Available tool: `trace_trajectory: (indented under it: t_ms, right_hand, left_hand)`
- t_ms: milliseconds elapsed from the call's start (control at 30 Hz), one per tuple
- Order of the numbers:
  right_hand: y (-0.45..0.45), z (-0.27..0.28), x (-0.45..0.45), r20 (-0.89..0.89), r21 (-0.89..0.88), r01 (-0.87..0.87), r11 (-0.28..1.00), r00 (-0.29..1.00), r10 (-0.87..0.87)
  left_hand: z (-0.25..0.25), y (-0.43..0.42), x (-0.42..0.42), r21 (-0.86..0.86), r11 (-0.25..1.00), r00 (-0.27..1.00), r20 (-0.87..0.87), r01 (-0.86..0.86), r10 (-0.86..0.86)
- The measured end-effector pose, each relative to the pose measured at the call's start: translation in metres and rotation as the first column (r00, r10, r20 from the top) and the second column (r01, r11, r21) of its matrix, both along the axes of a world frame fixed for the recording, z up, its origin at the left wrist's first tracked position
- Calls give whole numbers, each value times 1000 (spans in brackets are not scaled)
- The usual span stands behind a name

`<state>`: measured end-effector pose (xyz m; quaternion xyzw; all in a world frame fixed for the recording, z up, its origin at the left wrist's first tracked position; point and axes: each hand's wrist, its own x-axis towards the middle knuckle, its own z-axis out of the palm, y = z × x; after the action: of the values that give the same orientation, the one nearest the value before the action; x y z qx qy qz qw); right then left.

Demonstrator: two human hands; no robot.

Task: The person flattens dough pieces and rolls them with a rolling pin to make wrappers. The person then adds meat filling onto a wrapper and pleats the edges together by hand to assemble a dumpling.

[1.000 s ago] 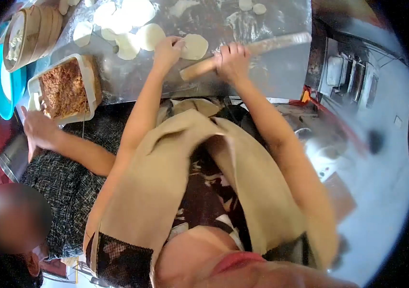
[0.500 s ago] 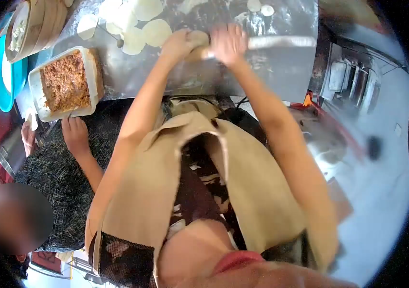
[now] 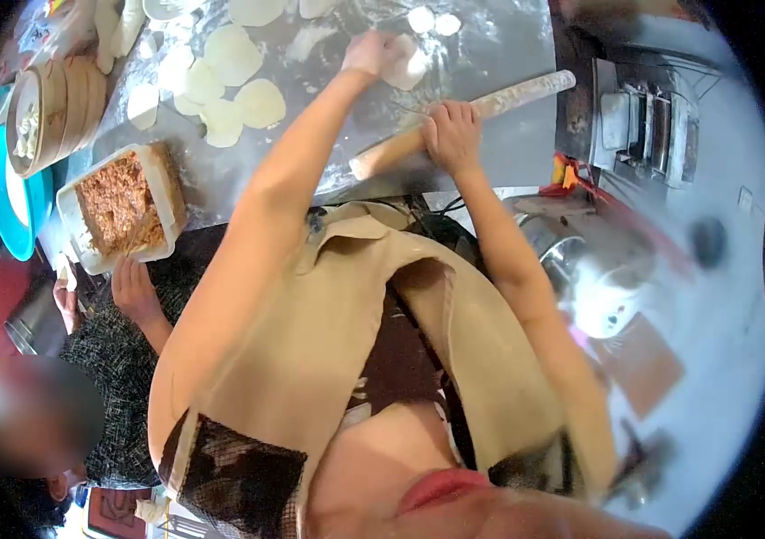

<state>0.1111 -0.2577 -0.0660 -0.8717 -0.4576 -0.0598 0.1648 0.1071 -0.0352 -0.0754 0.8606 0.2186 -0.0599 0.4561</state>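
My right hand (image 3: 452, 135) is closed around the middle of a floury wooden rolling pin (image 3: 526, 93), which lies slanted over the metal table. Farther forward, my left hand (image 3: 372, 54) has its fingers curled at the edge of a pale dough round (image 3: 408, 69), partly covering it; the fingertips are blurred. Two small dough pieces (image 3: 435, 22) rest just beyond that round. To the left, several flat dough wrappers (image 3: 233, 56) lie spread and overlapping on the table.
A plastic tub of reddish-brown filling (image 3: 119, 202) stands at the table's left edge, with a co-worker's hand (image 3: 136, 289) at its rim. Behind it are stacked bamboo steamers (image 3: 66, 112) and a turquoise basin (image 3: 5, 220). The floured metal table (image 3: 320, 112) ends at right.
My left hand has left the rolling pin's side and moved forward to the dough round. The pin has come nearer my body and tilted, with my right hand on it. The view has shifted.
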Motion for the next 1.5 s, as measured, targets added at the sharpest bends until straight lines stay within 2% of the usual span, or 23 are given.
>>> trace_trajectory:
  t_ms: [67,133,200,267,300,333,367,400,433,533,600,633,733,800,833,933,1000,1100,1167,1233,1300,1433,1500]
  right_hand:
    - [0,-3,1,10,-21,50,999,999,-50]
    - [16,-14,13,-55,-228,215,950,971,-233]
    - [58,-42,53,-22,-118,215,969,975,-219]
    - [106,-13,73,-113,38,334,942,938,-328]
    - [106,-4,74,-104,57,330,942,941,-323]
    - [92,5,63,-70,-48,182,982,980,-185]
    - [73,13,48,-61,-165,30,986,997,-40]
    - [42,4,26,32,-108,33,994,999,-30]
    - [17,-5,10,120,-52,26,998,993,-19]
    - [14,1,0,-26,-160,84,984,996,-89]
    - [66,-24,37,27,-153,106,983,994,-103]
    - [88,-32,47,88,-137,140,981,988,-129]
    - [95,-32,45,73,-35,118,992,991,-115]
    - [53,-29,27,79,-254,31,967,997,-11]
    - [33,-12,12,-15,-221,25,975,999,-29]
    - [1,-2,2,28,-73,-106,992,994,109]
    - [-3,2,6,-62,-74,-102,992,993,97]
    - [-5,-2,13,-64,-48,-102,994,993,99]
    - [-5,0,17,-26,-17,-53,998,998,53]
    - [-6,1,21,6,8,-4,1000,1000,4]
    - [-9,-2,24,40,-57,117,991,993,-115]
    - [-5,4,26,19,-104,116,988,993,-115]
    - [8,-4,24,8,-127,244,961,969,-245]
  left_hand:
    - [0,-14,-23,7,1000,998,-65,-13,13]
    - [-2,-35,-60,-21,998,998,3,-59,59]
    - [11,-35,-44,65,997,995,-81,-50,55]
    - [5,-14,-10,156,981,976,-202,112,-79]
    - [7,0,-6,132,973,958,-242,189,-153]
    - [7,8,-19,138,973,959,-239,186,-150]
    - [3,9,-47,106,994,994,-107,34,-22]
    - [0,7,-68,55,991,992,23,-122,121]
    - [-2,1,-87,49,990,991,13,-136,135]
    - [0,-16,-119,-132,963,968,-130,-234,217]
    - [21,-9,-86,22,999,979,-195,-49,52]
    - [45,-2,-72,95,978,968,-190,187,-167]
    - [4,15,-67,50,977,953,-238,206,-189]
    - [2,11,-89,135,973,977,-132,188,-170]
    - [5,7,-98,152,974,980,-136,167,-147]
    - [22,-5,-115,43,998,999,-9,-43,43]
    - [39,1,-120,-113,949,955,-6,-294,295]
    - [45,43,-119,209,724,754,180,-657,632]
    - [30,72,-100,518,509,722,566,-688,399]
    - [25,84,-57,301,804,811,478,-512,338]
    - [4,75,-38,347,822,855,432,-451,287]
    - [-38,34,-16,538,807,961,248,-242,123]
    - [-40,-52,-44,445,873,958,277,-200,79]
